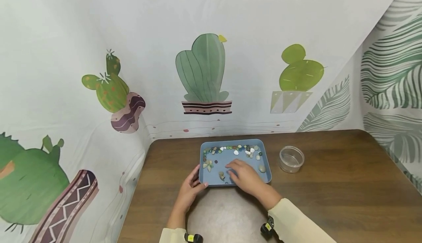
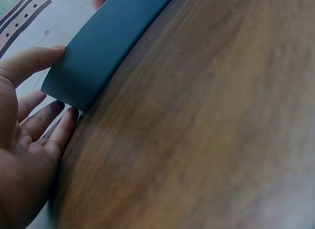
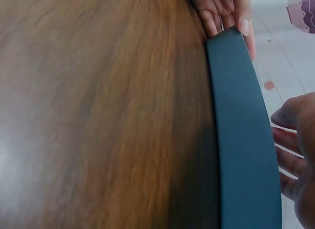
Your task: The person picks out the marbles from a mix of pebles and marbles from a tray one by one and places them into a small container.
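My left grip [image 1: 189, 191] holds the tray [image 1: 227, 155] by its near-left corner, likely for steadiness; right grip [image 1: 245, 177], fingers loosely spread, seemingly empty, hangs near stones [image 1: 222, 176].

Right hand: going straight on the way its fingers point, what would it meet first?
Probably the small dark stone lying alone in the tray, just ahead of the right hand. The hand's height above the tray is unclear, so it could pass over.

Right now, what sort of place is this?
Likely an indoor tabletop recording corner: a wood-grain table, a cactus-print backdrop behind it, and a black wrist-worn device.
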A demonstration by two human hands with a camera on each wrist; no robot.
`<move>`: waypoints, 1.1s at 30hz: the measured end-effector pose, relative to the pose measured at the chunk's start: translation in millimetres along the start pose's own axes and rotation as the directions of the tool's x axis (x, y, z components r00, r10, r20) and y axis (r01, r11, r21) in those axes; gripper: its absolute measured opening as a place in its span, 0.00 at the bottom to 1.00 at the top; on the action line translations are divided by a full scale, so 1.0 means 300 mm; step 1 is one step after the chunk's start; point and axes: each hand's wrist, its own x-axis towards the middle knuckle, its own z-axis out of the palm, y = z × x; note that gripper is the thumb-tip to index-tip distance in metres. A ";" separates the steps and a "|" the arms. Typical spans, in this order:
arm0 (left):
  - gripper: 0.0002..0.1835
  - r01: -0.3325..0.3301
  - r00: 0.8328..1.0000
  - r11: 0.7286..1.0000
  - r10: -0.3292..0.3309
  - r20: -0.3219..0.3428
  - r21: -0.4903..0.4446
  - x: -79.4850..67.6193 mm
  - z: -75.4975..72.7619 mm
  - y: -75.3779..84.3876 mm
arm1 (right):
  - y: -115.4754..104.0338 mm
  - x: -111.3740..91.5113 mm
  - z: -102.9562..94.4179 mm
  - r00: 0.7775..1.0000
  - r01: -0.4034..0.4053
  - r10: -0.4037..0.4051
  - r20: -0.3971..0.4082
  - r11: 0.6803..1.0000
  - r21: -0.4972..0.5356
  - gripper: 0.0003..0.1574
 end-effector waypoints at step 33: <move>0.44 -0.011 1.000 1.000 0.011 0.002 0.012 0.004 0.000 -0.011 | -0.050 0.135 0.118 0.984 0.027 -0.016 0.179 0.998 -0.061 0.23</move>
